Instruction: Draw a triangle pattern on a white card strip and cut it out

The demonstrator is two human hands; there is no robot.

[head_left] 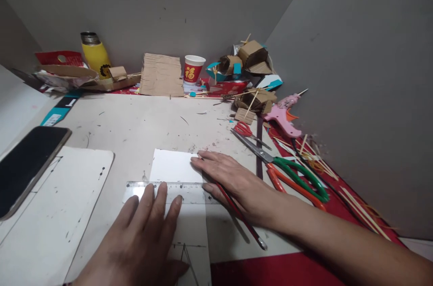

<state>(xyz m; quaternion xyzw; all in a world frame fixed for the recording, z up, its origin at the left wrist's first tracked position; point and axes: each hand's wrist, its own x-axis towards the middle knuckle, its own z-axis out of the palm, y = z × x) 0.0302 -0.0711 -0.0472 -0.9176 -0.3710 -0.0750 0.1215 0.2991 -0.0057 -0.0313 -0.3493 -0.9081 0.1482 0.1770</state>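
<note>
A clear plastic ruler (187, 193) lies across a strip of white paper (172, 164). My left hand (145, 227) rests on the ruler with its fingers spread, the fingertips pressing near its upper edge. My right hand (233, 177) lies low over the right side of the paper and the ruler's right end. A red and black pencil (240, 211) is held in it, slanting under the palm, its far end pointing down to the right. Drawn pencil lines show on the paper's lower part, beside my left thumb. The ruler's right end is partly hidden by my right hand.
Large scissors (270, 157), small red scissors (243, 129) and a pink glue gun (284, 114) lie at right. A phone (34, 164) rests on white card (84, 186) at left. Behind stand a yellow bottle (96, 56), cardboard (161, 74) and a paper cup (194, 69).
</note>
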